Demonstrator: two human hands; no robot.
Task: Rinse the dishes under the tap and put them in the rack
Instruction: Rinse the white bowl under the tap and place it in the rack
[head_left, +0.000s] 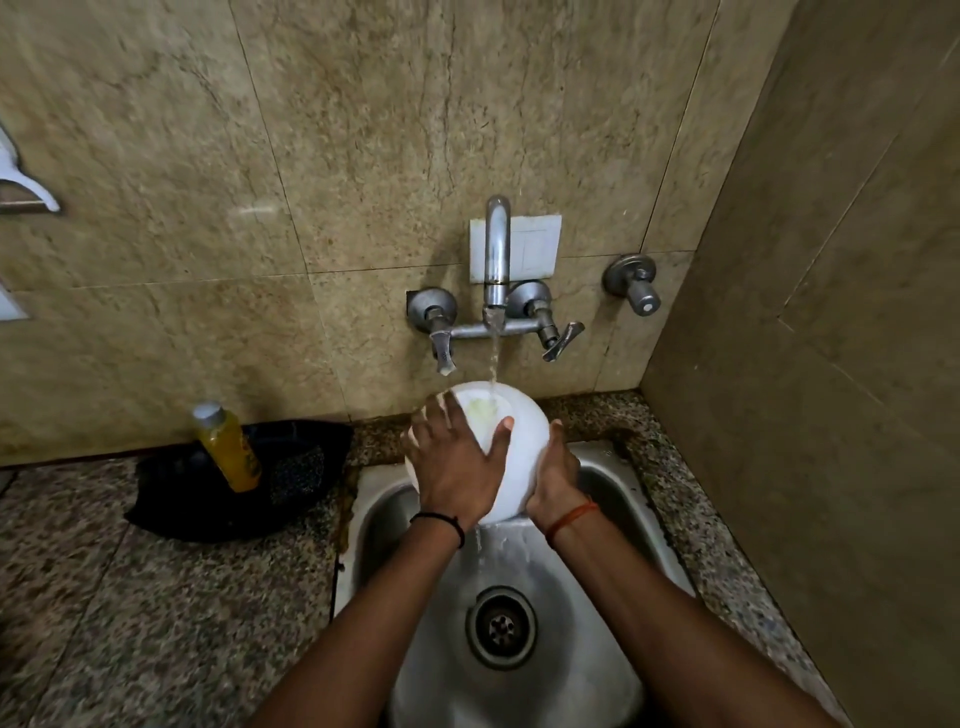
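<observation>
One white plate (519, 441) under one tap (496, 254): left hand (457, 467) spread flat on it, right hand (553, 480) clasping its rim

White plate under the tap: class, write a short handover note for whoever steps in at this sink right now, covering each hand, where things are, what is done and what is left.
Left hand: spread flat on the face of the white plate, rubbing it.
Right hand: grips the plate's right edge.
The plate is held tilted over the steel sink, and water from the wall tap hits its top edge and runs off the bottom.
Yellowish residue shows near the top, so rinsing is unfinished.
Left: finish the rinse, then rack it. No rack is in view.
A yellow bottle stands on the counter to the left.
</observation>
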